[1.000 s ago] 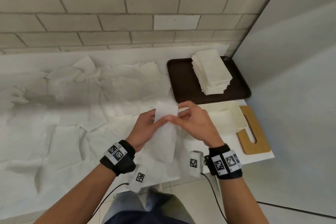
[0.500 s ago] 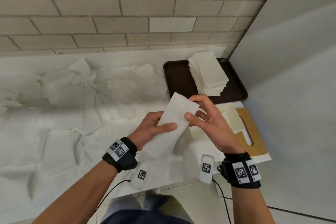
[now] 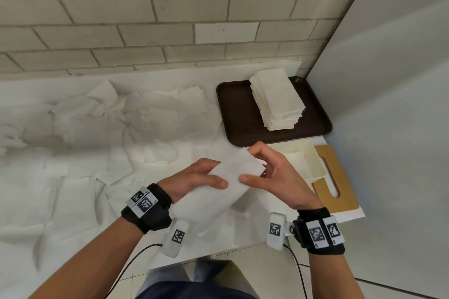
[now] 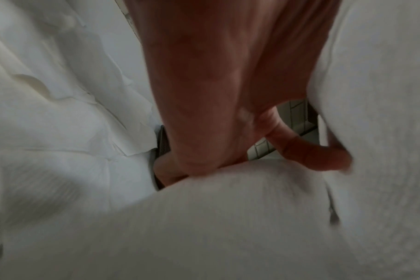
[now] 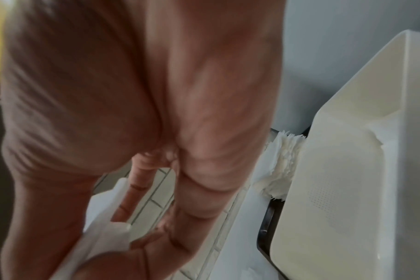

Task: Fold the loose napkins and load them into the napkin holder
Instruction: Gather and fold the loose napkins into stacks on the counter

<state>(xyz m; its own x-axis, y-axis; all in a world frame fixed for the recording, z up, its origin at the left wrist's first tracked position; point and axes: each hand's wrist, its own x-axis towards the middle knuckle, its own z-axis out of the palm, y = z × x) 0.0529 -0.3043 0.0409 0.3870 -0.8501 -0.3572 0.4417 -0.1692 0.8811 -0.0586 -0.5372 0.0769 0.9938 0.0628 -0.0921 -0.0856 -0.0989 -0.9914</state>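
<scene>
I hold a long folded white napkin (image 3: 234, 171) slanted above the table's front edge. My left hand (image 3: 206, 176) grips its lower half, thumb on top and fingers underneath. My right hand (image 3: 261, 167) pinches the upper end, thumb on the near face and curled fingers at the far corner. The white napkin holder (image 3: 313, 165), a box with napkins lying inside, sits just right of my right hand on a wooden board (image 3: 340, 192). In the left wrist view the napkin (image 4: 228, 227) fills the foreground under my left hand (image 4: 216, 94). The right wrist view shows the holder (image 5: 348, 170) beside my right hand (image 5: 156, 113).
A brown tray (image 3: 237, 114) behind the holder carries a tall stack of folded napkins (image 3: 277, 99). Loose unfolded napkins (image 3: 116, 128) cover the table to the left and centre. A brick wall runs along the back and a grey panel (image 3: 388, 104) closes the right side.
The napkin went from hanging at a central pinch to being raised and slanted to the right. My right hand shifted to its upper end, nearer the holder; my left hand now grips the lower half.
</scene>
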